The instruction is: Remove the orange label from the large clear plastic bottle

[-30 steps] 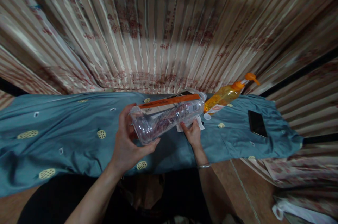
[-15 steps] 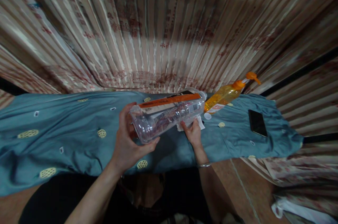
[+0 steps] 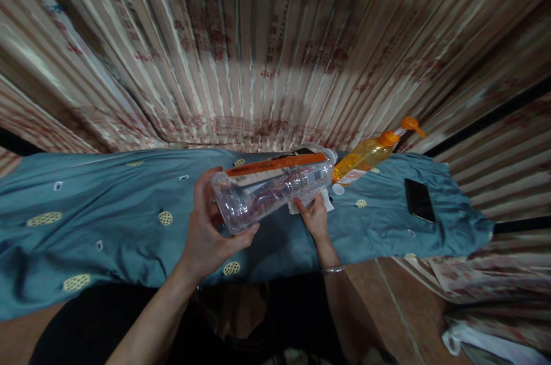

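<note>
A large clear plastic bottle (image 3: 275, 187) with an orange and white label is held on its side, its base to the left and its neck toward the upper right. My left hand (image 3: 210, 233) is closed around the base, thumb along the lower edge. Below the neck end, my right hand (image 3: 315, 217) grips a white tissue (image 3: 328, 200); the bottle hides part of that tissue and the fingertips. Whether the tissue touches the bottle I cannot tell. A small white cap (image 3: 338, 189) lies just right of the tissue.
Behind the neck stands an orange pump bottle (image 3: 365, 157) with yellow-orange liquid. A black phone (image 3: 419, 200) lies farther right on the teal pineapple-print cloth (image 3: 129, 198). Pleated curtains (image 3: 258, 49) hang behind and at the right. The table's front edge is near my lap.
</note>
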`<action>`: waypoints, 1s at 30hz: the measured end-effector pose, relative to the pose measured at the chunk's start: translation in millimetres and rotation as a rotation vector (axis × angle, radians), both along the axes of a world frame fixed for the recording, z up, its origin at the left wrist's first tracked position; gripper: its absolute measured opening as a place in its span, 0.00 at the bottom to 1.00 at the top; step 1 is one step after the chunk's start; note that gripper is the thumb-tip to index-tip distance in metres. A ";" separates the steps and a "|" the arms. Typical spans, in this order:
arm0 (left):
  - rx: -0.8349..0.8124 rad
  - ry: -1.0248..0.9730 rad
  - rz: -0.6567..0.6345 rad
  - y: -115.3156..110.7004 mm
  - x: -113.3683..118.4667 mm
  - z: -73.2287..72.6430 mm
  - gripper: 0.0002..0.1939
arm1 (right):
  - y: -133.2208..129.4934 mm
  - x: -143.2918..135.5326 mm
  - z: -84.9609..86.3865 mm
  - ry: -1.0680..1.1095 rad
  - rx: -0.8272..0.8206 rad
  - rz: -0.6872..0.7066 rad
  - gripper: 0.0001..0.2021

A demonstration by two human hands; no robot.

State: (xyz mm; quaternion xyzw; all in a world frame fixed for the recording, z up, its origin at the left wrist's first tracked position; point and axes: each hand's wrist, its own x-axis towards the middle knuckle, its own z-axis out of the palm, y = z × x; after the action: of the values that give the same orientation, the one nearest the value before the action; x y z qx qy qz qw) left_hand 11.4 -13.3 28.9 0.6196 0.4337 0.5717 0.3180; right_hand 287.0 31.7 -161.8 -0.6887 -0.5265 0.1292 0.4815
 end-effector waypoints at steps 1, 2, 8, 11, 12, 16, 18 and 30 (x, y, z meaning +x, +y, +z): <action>-0.006 -0.002 0.001 0.0 0.0 0.3 0.45 | 0.1 -0.2 0.1 0.009 -0.004 -0.002 0.34; -0.009 -0.006 0.001 -0.1 0.1 0.7 0.45 | 0.2 -0.4 0.4 0.019 -0.011 -0.005 0.35; -0.025 0.003 -0.001 0.2 0.0 1.3 0.45 | 0.4 -1.7 2.7 0.035 -0.031 -0.012 0.37; -0.034 0.003 0.003 0.8 -0.5 -0.3 0.45 | 0.0 -1.5 3.1 0.042 -0.013 -0.002 0.36; -0.030 -0.003 0.002 1.2 -0.6 -0.9 0.45 | -0.1 -1.3 3.1 0.043 -0.012 0.001 0.35; -0.012 -0.010 -0.010 2.4 -1.0 -1.7 0.46 | -0.2 -1.3 2.7 0.045 -0.014 -0.007 0.33; -0.006 -0.008 -0.005 2.6 -1.1 -1.0 0.45 | -0.1 -1.9 2.7 0.048 -0.010 -0.013 0.35; -0.019 0.007 -0.010 3.5 -2.3 -0.8 0.45 | -0.3 -0.6 2.8 0.049 -0.022 -0.002 0.34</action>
State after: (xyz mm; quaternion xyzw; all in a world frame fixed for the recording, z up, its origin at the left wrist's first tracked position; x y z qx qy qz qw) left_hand 9.1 -9.8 28.1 0.6207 0.4371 0.5639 0.3251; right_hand 286.4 31.4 -159.0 -0.6913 -0.5124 0.1514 0.4865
